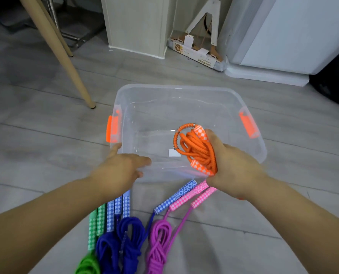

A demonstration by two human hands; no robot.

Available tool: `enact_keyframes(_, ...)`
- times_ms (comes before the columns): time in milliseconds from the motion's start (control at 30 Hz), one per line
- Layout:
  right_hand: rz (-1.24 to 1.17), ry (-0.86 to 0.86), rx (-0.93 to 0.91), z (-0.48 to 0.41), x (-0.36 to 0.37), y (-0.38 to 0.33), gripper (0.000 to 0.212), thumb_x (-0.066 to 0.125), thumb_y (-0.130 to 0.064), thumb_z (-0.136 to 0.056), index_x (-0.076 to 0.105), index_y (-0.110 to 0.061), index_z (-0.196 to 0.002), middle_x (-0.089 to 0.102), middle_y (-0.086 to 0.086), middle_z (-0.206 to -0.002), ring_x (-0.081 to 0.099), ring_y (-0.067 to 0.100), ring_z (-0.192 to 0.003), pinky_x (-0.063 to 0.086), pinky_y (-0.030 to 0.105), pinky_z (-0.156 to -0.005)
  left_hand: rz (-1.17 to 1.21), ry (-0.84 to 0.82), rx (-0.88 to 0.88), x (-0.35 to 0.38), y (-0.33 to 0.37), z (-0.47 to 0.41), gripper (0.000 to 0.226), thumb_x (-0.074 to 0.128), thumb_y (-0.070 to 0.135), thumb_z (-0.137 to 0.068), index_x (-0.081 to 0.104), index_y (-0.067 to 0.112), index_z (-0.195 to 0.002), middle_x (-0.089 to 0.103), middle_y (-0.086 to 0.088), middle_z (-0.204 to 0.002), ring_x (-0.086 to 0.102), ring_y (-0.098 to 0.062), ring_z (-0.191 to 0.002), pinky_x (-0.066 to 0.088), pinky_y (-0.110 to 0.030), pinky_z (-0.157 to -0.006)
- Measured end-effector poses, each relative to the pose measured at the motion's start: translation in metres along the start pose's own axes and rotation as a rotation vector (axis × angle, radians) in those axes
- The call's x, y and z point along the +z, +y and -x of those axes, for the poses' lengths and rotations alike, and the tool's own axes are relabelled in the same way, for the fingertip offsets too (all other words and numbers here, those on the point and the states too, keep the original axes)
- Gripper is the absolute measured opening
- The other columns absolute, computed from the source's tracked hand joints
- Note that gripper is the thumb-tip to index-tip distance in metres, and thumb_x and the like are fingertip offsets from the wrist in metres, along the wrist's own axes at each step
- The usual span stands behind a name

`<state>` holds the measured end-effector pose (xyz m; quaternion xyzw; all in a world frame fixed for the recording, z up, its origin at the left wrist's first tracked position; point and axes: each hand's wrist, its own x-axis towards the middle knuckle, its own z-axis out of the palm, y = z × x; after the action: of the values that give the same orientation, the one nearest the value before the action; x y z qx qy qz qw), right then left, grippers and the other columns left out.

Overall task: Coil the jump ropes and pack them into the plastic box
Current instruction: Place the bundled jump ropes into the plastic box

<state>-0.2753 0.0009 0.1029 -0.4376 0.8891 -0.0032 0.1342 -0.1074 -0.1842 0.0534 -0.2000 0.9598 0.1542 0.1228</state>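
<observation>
The packing step is in hand: the right grip [230, 165] clasps the coiled orange jump rope [196, 149] over the open plastic box [184, 88], while the left grip [123, 167], fingers loose, touches its near wall. Next, I judge, the right grip should lower the coil and release it inside.

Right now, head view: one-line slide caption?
Right hand holds the coiled orange jump rope over the plastic box; left hand at its near rim.
</observation>
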Motion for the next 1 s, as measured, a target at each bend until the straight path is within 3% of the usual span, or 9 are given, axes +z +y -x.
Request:
enact_keyframes(133, 0.008, -0.075, 0.043, 0.036, 0.002, -0.001, 0.104, 0.068, -0.029, -0.065, -0.003, -0.036, -0.141, 0.052, 0.003, -0.085, 0.057, 0.029, -0.080, 0.047, 0.033, -0.063, -0.003, -0.042, 0.031, 0.013, 0.021, 0.036, 0.044, 0.046, 0.031, -0.097, 0.035, 0.038, -0.139, 0.049, 0.015, -0.136, 0.044, -0.001, -0.125, -0.007, -0.031, -0.113)
enact_keyframes(233, 0.016, -0.138, 0.047, 0.060, 0.000, 0.000, 0.099, 0.070, -0.033, -0.064, 0.007, -0.034, -0.140, 0.059, 0.003, -0.089, 0.058, 0.028, -0.080, 0.050, 0.035, -0.067, 0.016, -0.060, 0.085, 0.020, 0.031, 0.059, 0.039, 0.047, 0.036, -0.096, 0.041, 0.041, -0.134, 0.054, 0.018, -0.130, 0.047, -0.001, -0.119, -0.005, -0.027, -0.109)
enact_keyframes(367, 0.055, -0.243, 0.022, 0.081, -0.003, 0.000, 0.085, 0.070, -0.036, -0.064, 0.019, -0.035, -0.131, 0.052, -0.004, -0.084, 0.053, 0.024, -0.077, 0.048, 0.032, -0.066, 0.065, -0.121, 0.176, 0.024, 0.038, 0.080, 0.019, 0.048, 0.047, -0.092, 0.053, 0.040, -0.109, 0.062, 0.019, -0.095, 0.049, 0.003, -0.092, 0.005, -0.028, -0.101)
enact_keyframes(433, 0.070, -0.282, 0.015, 0.084, -0.006, -0.001, 0.080, 0.070, -0.037, -0.062, 0.024, -0.034, -0.127, 0.054, -0.004, -0.085, 0.055, 0.024, -0.078, 0.050, 0.033, -0.066, 0.075, -0.158, 0.192, 0.020, 0.041, 0.083, 0.029, 0.041, 0.061, -0.089, 0.056, 0.040, -0.103, 0.061, 0.019, -0.089, 0.049, 0.002, -0.083, 0.012, -0.030, -0.102)
enact_keyframes(533, 0.080, -0.295, 0.008, 0.076, -0.014, -0.003, 0.081, 0.072, -0.034, -0.060, 0.027, -0.030, -0.127, 0.052, -0.004, -0.081, 0.057, 0.025, -0.081, 0.052, 0.036, -0.069, 0.196, -0.055, 0.167, 0.010, 0.038, 0.076, 0.061, 0.025, 0.075, -0.074, 0.062, 0.039, -0.104, 0.063, 0.022, -0.101, 0.052, 0.003, -0.087, 0.027, -0.028, -0.100)
enact_keyframes(633, 0.040, -0.255, -0.001, 0.058, -0.019, -0.008, 0.084, 0.072, -0.031, -0.062, 0.025, -0.028, -0.130, 0.049, -0.005, -0.079, 0.055, 0.026, -0.080, 0.052, 0.038, -0.071, 0.345, 0.223, 0.118, 0.005, 0.021, 0.056, 0.050, 0.039, 0.057, -0.079, 0.067, 0.024, -0.105, 0.064, 0.006, -0.103, 0.055, -0.014, -0.097, 0.043, -0.031, -0.092)
enact_keyframes(733, -0.023, -0.198, -0.002, 0.031, -0.015, -0.016, 0.086, 0.073, -0.031, -0.062, 0.023, -0.028, -0.133, 0.054, 0.001, -0.086, 0.058, 0.029, -0.083, 0.052, 0.040, -0.074, 0.240, 0.408, -0.014, 0.001, 0.001, 0.032, 0.040, 0.056, 0.036, -0.085, 0.062, 0.014, -0.118, 0.055, -0.011, -0.112, 0.050, -0.034, -0.107, 0.040, -0.041, -0.093)
enact_keyframes(900, -0.154, -0.186, 0.012, -0.020, 0.017, -0.038, 0.084, 0.072, -0.030, -0.065, 0.022, -0.026, -0.133, 0.055, 0.002, -0.087, 0.055, 0.029, -0.079, 0.051, 0.036, -0.072, 0.148, 0.321, -0.250, -0.003, -0.016, 0.001, 0.066, 0.057, 0.033, -0.090, 0.027, 0.013, -0.146, 0.029, -0.013, -0.139, 0.030, -0.036, -0.123, 0.026, -0.039, -0.104)
enact_keyframes(1000, -0.186, -0.252, 0.007, -0.047, 0.054, -0.051, 0.078, 0.070, -0.031, -0.068, 0.024, -0.021, -0.131, 0.060, 0.007, -0.094, 0.060, 0.032, -0.087, 0.049, 0.034, -0.072, 0.235, 0.275, -0.255, 0.000, -0.019, -0.006, 0.063, 0.049, 0.031, -0.094, 0.020, 0.014, -0.148, 0.025, -0.009, -0.140, 0.046, -0.032, -0.115, 0.038, -0.037, -0.095)
